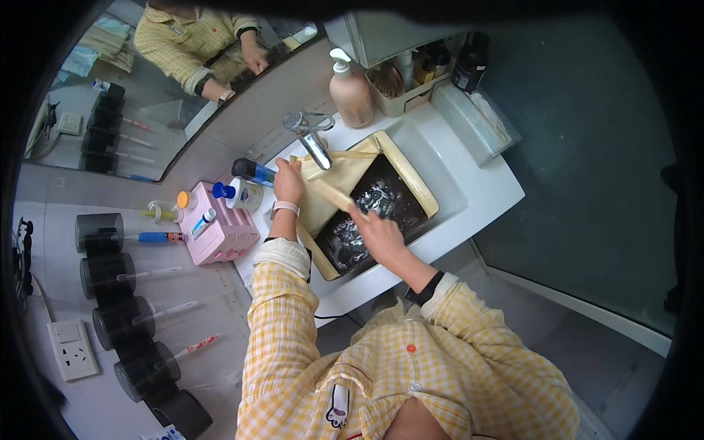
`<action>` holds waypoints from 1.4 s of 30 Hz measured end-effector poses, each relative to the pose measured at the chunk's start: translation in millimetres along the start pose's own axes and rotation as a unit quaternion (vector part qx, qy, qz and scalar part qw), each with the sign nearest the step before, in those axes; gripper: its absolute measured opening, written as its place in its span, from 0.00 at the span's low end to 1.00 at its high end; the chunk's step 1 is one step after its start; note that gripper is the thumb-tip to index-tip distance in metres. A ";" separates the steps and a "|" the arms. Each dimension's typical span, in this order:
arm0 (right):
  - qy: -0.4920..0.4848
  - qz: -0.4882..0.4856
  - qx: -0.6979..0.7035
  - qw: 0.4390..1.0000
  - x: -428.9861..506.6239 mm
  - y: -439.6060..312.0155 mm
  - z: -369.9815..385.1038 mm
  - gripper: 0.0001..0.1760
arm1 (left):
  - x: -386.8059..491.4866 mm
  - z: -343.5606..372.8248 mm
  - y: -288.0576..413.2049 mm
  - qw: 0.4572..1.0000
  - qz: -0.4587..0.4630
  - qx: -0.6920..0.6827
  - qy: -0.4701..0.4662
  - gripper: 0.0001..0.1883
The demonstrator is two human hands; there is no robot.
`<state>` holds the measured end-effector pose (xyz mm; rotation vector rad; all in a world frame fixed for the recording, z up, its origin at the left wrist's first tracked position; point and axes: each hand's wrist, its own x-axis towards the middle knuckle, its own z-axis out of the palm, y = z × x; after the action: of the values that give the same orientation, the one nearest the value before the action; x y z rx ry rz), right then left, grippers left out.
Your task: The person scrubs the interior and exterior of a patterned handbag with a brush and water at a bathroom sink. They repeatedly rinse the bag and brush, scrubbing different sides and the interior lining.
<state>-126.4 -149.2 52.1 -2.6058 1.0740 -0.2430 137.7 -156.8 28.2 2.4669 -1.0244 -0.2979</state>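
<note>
A pale yellow soft-sided case (422, 190) lies in the white washbasin (451, 148), its zipped lid partly folded back. White suds (346, 236) streak its dark inside. My left hand (289, 181) grips the edge of the yellow lid (322, 203) at the basin's left side, below the chrome tap (315, 146). In my right hand (379, 234) is a beige brush (334, 197), held by its handle over the case. The brush head lies against the lid; its bristles are hidden from me.
A pink pump bottle (352, 96) and a bin of toiletries (393, 99) stand behind the basin. To the left are a blue bottle (253, 171), a white bottle (246, 195) and a pink drawer box (220, 225). Dark wall cups (113, 275) hold toothbrushes. A mirror (176, 118) hangs above.
</note>
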 end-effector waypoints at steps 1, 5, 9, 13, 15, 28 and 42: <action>-0.033 -0.062 0.028 0.997 -1.6 -4.0 -3.6 0.33 | 2.4 -0.1 -2.4 1.000 0.002 -0.003 -0.011 0.18; 0.055 0.101 -0.095 0.989 -3.1 1.5 -8.8 0.31 | 8.7 4.7 -8.6 1.000 0.010 -0.017 -0.010 0.20; -0.059 -0.035 0.009 0.998 -2.5 9.0 2.8 0.31 | 11.1 6.8 -14.1 0.999 0.021 -0.026 -0.002 0.22; 0.033 0.033 -0.014 0.999 0.2 -1.5 12.1 0.29 | 12.8 3.6 -18.6 0.997 0.009 -0.076 0.002 0.19; 0.025 0.029 0.032 0.999 0.3 -12.1 13.4 0.29 | 13.5 2.5 -21.1 0.994 0.014 -0.112 0.002 0.19; -0.057 0.118 0.425 0.896 -15.3 -69.6 56.4 0.24 | 6.5 -6.1 -16.6 0.923 -0.106 -0.367 -0.038 0.17; -0.016 0.358 0.828 0.432 7.5 -97.3 52.1 0.17 | -36.7 -43.0 -3.9 0.956 0.012 -0.243 -0.163 0.15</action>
<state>-43.2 -77.9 37.3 -0.2764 0.8718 -0.5814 129.8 -114.3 64.9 1.9932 -0.9638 -0.8621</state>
